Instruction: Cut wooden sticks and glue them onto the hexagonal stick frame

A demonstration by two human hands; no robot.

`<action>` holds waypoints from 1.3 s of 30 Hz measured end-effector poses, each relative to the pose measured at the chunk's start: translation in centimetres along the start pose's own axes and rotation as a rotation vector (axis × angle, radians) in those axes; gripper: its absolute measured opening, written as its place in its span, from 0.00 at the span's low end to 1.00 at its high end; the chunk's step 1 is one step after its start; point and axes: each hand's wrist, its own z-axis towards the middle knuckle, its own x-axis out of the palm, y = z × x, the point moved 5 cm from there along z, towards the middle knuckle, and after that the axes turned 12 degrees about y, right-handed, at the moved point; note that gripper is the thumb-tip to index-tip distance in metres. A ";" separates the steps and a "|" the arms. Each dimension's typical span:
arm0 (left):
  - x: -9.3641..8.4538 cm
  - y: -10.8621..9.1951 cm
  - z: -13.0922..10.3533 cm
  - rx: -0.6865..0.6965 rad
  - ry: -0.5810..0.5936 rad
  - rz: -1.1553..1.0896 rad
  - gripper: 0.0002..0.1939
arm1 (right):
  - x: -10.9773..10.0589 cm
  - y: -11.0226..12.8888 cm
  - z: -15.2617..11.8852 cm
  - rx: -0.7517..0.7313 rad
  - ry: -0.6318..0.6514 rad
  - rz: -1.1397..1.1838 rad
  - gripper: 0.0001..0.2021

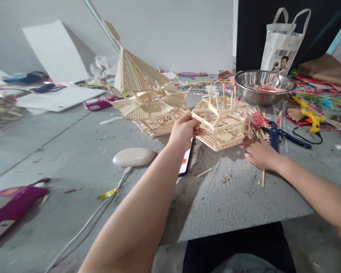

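A six-sided frame (216, 127) built from thin wooden sticks stands on the grey board in front of me, with short upright sticks around its top. My left hand (184, 131) is closed on its left edge, thumb and fingers pinching the sticks. At the frame's lower right corner, my right hand (260, 153) lies low on the board, fingers stretched out against the base. Behind my left hand stands a larger tiered stick model (147, 102) with a pointed roof. A phone (185, 161) lies partly hidden under my left forearm. Two loose sticks lie nearby, one a short stick (204, 173).
Right of the frame are red-patterned sticks (257, 121), a blue-handled cutter (274, 134), a yellow glue gun (312, 117) and a steel bowl (265, 94). A white bag (282, 47) stands behind. To the left are a pale oval device (133, 156) with a cable and a magenta power strip (14, 206).
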 end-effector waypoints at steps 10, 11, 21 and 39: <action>0.1 -0.2 0.0 0.036 0.159 -0.033 0.09 | 0.8 -5.2 0.8 0.210 -0.057 -0.012 0.22; 0.3 -0.1 -0.1 0.027 0.195 -0.043 0.10 | 0.7 -5.4 0.8 0.222 -0.063 0.002 0.21; 0.9 1.5 -0.1 -0.133 0.395 0.096 0.14 | -2.4 -8.6 -1.5 0.539 -0.302 0.201 0.13; 4.8 0.4 -10.5 -0.214 0.773 1.831 0.11 | -2.2 -7.7 -1.6 0.275 -0.665 0.215 0.23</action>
